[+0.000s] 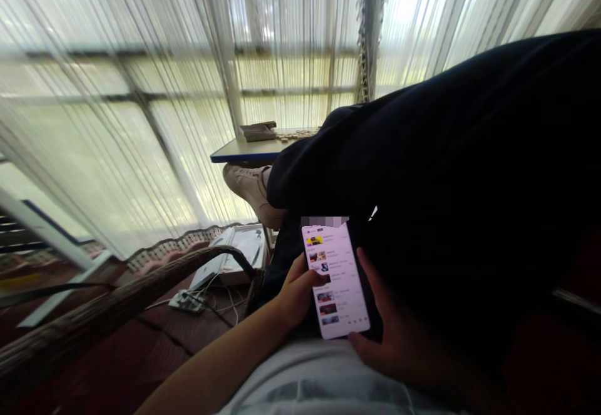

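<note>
A smartphone (pixel 335 280) with a lit screen showing a list of thumbnails rests upright over my lap. My left hand (pixel 295 293) grips its left edge, thumb lying across the screen. My right hand (pixel 392 333) cups its right edge and bottom corner, fingers wrapped behind it. My dark-trousered leg (pixel 446 171) is crossed above the phone, ending in a light shoe (pixel 251 193).
A wicker chair arm (pixel 122 305) curves along the left. On the floor beyond lie a power strip with cables (pixel 190 301) and an open white box (pixel 235 255). A small blue-edged table (pixel 256 149) with a dark object stands by the sheer curtains (pixel 141 89).
</note>
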Motion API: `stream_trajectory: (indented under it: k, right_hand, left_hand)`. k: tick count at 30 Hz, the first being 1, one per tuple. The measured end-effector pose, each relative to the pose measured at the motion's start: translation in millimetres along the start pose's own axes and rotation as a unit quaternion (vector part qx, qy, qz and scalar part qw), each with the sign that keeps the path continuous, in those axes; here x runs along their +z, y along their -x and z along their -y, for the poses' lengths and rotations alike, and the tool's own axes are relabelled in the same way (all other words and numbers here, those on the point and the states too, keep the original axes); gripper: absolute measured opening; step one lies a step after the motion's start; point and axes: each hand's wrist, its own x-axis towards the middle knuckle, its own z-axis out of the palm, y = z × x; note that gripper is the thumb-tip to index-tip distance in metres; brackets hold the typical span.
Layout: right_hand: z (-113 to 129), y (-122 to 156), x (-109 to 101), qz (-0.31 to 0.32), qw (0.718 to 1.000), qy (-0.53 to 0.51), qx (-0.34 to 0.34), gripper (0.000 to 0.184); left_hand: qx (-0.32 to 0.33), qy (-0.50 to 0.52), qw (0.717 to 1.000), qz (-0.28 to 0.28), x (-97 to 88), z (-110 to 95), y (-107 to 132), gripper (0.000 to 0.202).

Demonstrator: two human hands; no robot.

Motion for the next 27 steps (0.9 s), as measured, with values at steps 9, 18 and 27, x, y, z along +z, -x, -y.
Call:
stream_trajectory:
  k: [9,18,27]
  right_hand:
    - [1.4,-1.2,-0.8,-0.002,1.000,0.008,0.000,0.106]
    - [-0.9,-0.2,-1.2,0.003,0.999,0.029,-0.023,0.106]
    - [-1.4,-1.3,-1.6,0.003,0.999,0.023,-0.024,0.105]
  left_hand:
    - [0.003,0.011,1.000,0.014,-4.4,0.9,-2.9,0.038]
    - [0.015,0.081,0.993,0.088,-6.5,3.7,-6.2,0.035]
    - [-0.012,0.075,0.994,0.078,-8.1,5.6,-7.5,0.041]
